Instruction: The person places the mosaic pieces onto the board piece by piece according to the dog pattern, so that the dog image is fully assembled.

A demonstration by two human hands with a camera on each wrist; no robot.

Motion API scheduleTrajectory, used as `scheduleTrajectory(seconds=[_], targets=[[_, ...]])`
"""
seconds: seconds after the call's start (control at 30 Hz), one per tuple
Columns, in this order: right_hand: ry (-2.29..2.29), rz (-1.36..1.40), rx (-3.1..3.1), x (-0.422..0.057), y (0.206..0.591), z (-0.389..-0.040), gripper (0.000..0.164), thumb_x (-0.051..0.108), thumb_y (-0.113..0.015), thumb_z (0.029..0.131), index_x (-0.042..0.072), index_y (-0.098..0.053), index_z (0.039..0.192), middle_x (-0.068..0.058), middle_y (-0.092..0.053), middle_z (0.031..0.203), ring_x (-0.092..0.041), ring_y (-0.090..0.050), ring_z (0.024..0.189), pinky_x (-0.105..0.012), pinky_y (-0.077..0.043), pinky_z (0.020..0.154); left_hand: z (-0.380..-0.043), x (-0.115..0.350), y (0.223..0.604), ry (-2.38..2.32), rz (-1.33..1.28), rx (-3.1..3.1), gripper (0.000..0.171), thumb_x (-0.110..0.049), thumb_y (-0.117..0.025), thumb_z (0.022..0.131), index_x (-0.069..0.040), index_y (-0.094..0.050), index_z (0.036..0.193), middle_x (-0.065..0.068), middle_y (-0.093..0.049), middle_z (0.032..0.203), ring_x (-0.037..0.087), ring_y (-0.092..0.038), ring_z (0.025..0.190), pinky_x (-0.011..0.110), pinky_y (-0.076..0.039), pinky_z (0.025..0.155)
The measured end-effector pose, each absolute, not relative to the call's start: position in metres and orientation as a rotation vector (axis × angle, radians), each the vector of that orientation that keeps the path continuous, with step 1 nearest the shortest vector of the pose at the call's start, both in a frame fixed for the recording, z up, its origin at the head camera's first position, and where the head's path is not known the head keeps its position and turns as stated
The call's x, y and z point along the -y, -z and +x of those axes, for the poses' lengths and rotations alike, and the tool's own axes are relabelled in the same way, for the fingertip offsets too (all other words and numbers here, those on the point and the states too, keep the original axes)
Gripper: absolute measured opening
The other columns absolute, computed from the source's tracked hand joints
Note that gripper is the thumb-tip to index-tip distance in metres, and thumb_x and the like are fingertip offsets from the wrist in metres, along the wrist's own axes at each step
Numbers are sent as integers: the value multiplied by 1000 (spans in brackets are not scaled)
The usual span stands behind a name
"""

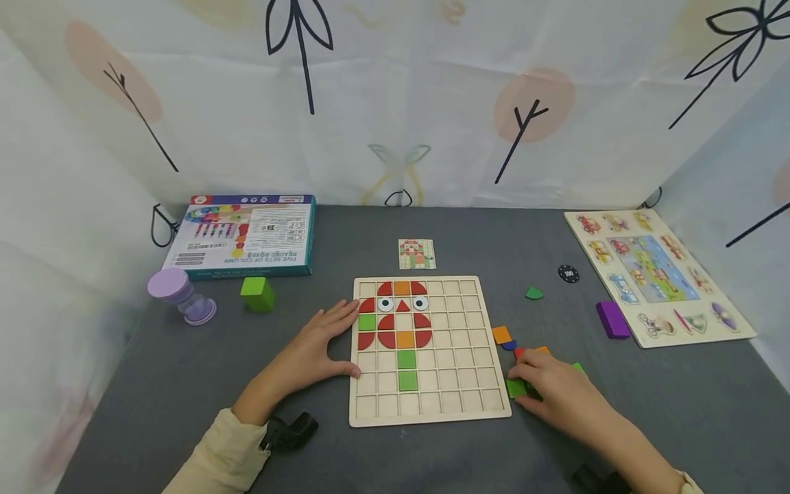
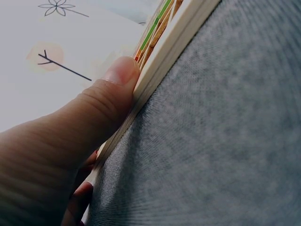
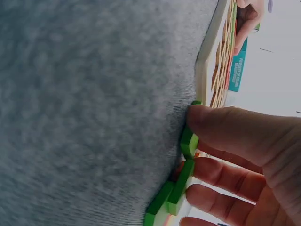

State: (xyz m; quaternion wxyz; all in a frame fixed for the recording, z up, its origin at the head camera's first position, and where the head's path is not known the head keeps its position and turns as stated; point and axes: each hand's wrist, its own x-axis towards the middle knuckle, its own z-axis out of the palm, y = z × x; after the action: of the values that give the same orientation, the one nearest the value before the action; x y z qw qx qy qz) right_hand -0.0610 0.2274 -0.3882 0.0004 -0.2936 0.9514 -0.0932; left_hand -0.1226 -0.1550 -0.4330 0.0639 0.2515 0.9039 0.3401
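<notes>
Right hand pinches green tile beside gridded board holding coloured tiles

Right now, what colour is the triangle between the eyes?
The triangle is red, clearest in the head view.

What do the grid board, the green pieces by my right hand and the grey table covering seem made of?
Grid board: probably plywood, matte; layered lines run along its pale edge. Green pieces: painted wood or plastic, I can't tell; smooth, evenly coloured. Grey table covering: likely matte woven fabric, from its fine weave.
</notes>
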Motion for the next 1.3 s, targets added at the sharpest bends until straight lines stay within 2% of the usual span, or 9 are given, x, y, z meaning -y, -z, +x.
scheduleTrajectory(seconds=[0.27,0.6,0.77,0.97,1.3], targets=[[337,-953,-3028,-215,381,-63,28,21,-78,64,20,-62,87,13,-52,84,-1,-49,68,-21,-45,57,-124,154,433,-1033,782,-2722,99,-50,-75,59,-10,-33,138,0,-25,145,21,-16,135,49,-10,108],[482,-1179,-2849,-139,383,-65,25,28,-70,75,19,-61,97,11,-54,88,-1,-49,73,-18,-47,61,-124,155,433,-1033,779,-2728,99,-52,-74,59,-10,-32,138,-1,-25,145,20,-15,136,49,-9,108],[450,-1340,-2798,-114,388,-64,23,27,-69,76,19,-61,96,10,-52,86,-3,-50,75,-20,-47,61,-124,154,433,-1033,787,-2728,98,-51,-74,60,-10,-32,138,-1,-25,145,20,-15,136,48,-9,108],[373,-1364,-2790,-103,390,-64,20,26,-71,74,19,-62,91,10,-50,84,-5,-48,72,-20,-45,57,-125,153,433,-1028,795,-2726,98,-51,-74,60,-10,-32,138,-1,-25,145,20,-16,135,48,-10,108],[352,-1365,-2738,-94,389,-66,21,28,-69,77,19,-64,95,9,-51,84,-6,-48,74,-20,-45,61,-124,156,433,-1043,782,-2715,97,-50,-74,60,-10,-32,138,-1,-25,146,20,-15,135,48,-9,108]])
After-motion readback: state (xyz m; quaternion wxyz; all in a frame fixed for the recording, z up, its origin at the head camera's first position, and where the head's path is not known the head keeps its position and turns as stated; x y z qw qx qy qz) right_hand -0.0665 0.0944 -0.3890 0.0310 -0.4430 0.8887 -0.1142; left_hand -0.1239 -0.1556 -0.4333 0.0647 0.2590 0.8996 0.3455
